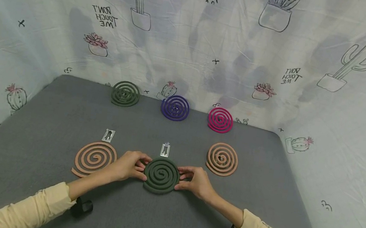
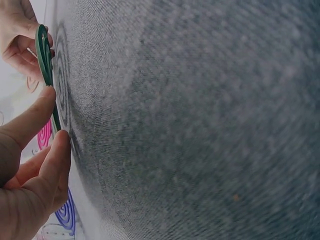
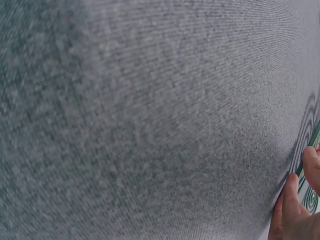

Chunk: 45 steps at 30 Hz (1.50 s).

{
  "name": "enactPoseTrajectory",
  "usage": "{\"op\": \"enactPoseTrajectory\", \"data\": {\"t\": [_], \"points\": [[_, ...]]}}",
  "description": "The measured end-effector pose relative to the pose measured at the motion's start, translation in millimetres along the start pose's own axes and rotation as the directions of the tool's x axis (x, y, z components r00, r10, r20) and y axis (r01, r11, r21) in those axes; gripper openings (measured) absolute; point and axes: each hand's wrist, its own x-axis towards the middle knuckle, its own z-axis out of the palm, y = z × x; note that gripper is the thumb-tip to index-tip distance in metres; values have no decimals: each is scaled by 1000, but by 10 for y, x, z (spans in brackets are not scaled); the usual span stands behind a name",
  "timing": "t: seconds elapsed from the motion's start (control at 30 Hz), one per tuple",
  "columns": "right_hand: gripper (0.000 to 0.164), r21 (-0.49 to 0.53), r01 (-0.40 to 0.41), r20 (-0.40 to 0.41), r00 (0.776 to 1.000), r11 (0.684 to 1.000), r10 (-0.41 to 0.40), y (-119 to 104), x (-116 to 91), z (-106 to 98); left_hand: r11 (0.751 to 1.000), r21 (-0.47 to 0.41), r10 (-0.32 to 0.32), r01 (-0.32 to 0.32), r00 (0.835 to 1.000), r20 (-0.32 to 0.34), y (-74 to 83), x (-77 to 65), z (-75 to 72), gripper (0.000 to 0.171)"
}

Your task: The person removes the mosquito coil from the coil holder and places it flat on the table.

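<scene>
Both hands hold a dark green mosquito coil (image 1: 162, 173) by its opposite edges, just above the grey table. My left hand (image 1: 128, 166) pinches its left rim between thumb and fingers; the right hand (image 1: 197, 181) pinches the right rim. In the left wrist view the green coil (image 2: 44, 55) is seen edge-on, raised over its shadow on the cloth. Directly beyond it lies a small metal coil stand (image 1: 165, 150). An orange coil (image 1: 95, 156) lies beside the left forearm, which covers part of it. Most of the held coil is out of the right wrist view.
Another metal stand (image 1: 108, 135) lies at the left, above the orange coil. A second orange coil (image 1: 222, 159) is on the right. Along the back edge are a green coil (image 1: 125, 93), a purple coil (image 1: 175, 108) and a pink coil (image 1: 220, 120), before a printed curtain (image 1: 185, 35).
</scene>
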Motion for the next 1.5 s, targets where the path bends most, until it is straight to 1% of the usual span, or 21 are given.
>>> {"op": "enactPoseTrajectory", "data": {"t": [0.3, 0.53, 0.7, 0.77, 0.93, 1.07, 1.33, 1.5], "points": [[52, -28, 7, -8, 1000, 1000, -7, -32, 4, 5, 999, 39, 34, -34, 999, -10, -2, 13, -16, 51], [52, -45, 20, -5, 1000, 999, -20, -36, 5, 2, 999, 28, 31, -32, 999, 8, -2, 19, -15, 52], [50, -33, 29, -2, 1000, 999, -29, -9, 0, 5, 998, 34, 47, -48, 999, 18, -12, 27, -19, 52], [50, -25, 33, -2, 999, 999, -33, 5, -3, 8, 998, 38, 59, -59, 998, 22, -21, 29, -22, 51], [49, -10, 46, -5, 999, 999, -47, 45, -13, 17, 991, 65, 115, -117, 993, 31, -64, 41, -30, 51], [48, -15, 53, -9, 999, 998, -53, 60, -20, 22, 985, 81, 150, -153, 988, 40, -91, 48, -35, 51], [46, -63, 61, -18, 998, 996, -63, 36, -20, 24, 985, 82, 149, -153, 987, 55, -70, 42, -45, 50], [46, -55, 74, -10, 997, 996, -75, 36, -8, 20, 982, 95, 158, -162, 986, 45, -62, 35, -45, 49]]}}
